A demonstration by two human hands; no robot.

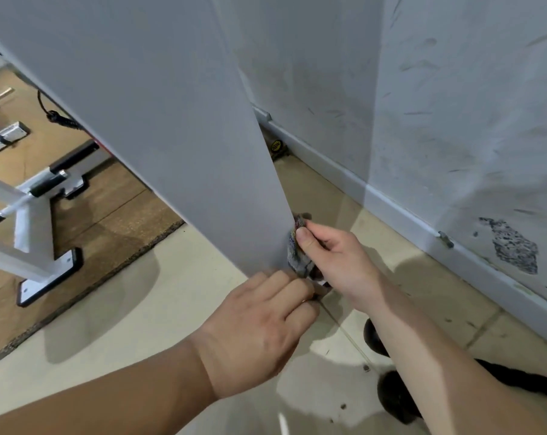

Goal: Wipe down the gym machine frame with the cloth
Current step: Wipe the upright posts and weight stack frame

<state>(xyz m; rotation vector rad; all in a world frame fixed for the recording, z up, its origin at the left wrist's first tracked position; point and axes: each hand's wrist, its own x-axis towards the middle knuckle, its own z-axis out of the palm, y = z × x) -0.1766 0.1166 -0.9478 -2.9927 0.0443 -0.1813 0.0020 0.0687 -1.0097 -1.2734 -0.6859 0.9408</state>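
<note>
A broad grey upright of the gym machine frame [172, 120] fills the upper left and narrows down to floor level at the centre. My right hand [331, 255] pinches a small grey mottled cloth [297, 246] against the right edge of this upright, near its bottom. My left hand [259, 328] rests with curled fingers at the foot of the upright, just below the cloth; what its fingertips touch is hidden. Part of the cloth is covered by my right thumb and fingers.
White machine legs with black-edged foot plates [46, 277] stand on a brown mat [109, 215] at the left. A scuffed white wall [454, 120] with a skirting board runs along the right. Pale floor tiles [140, 324] lie below. Dark shoes [391, 397] show at the lower right.
</note>
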